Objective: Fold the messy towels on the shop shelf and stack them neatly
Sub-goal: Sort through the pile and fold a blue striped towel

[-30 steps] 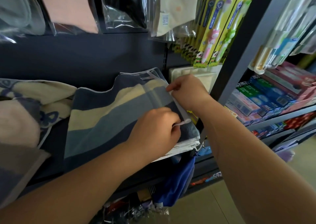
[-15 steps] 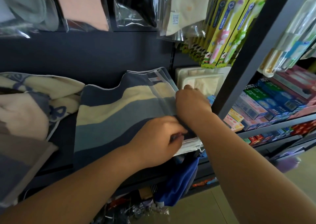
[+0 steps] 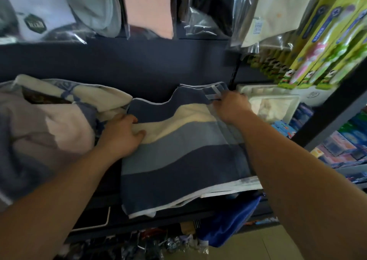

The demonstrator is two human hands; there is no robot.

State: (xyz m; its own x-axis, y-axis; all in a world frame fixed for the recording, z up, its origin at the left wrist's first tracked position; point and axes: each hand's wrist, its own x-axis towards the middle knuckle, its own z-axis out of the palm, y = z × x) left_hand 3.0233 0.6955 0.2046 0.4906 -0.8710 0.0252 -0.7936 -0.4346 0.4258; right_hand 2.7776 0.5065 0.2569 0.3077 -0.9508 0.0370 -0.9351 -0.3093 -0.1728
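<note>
Striped towel [image 3: 178,150]: soft, limp, light; folded in layers, flat on shelf [image 3: 93,218], mid-span. Left grip [image 3: 121,136] clenched on left edge, thumb atop cream band. Right grip [image 3: 232,108] curled at far right corner; pinching or merely pressing, cannot tell, blurred. Best taken at corners, else likely to sag and splay. Crumpled towels [image 3: 59,124] just beside, left. Dark back panel [image 3: 139,65]; bagged cloths [image 3: 147,7], toothbrush packs [image 3: 317,51] hanging above.
</note>
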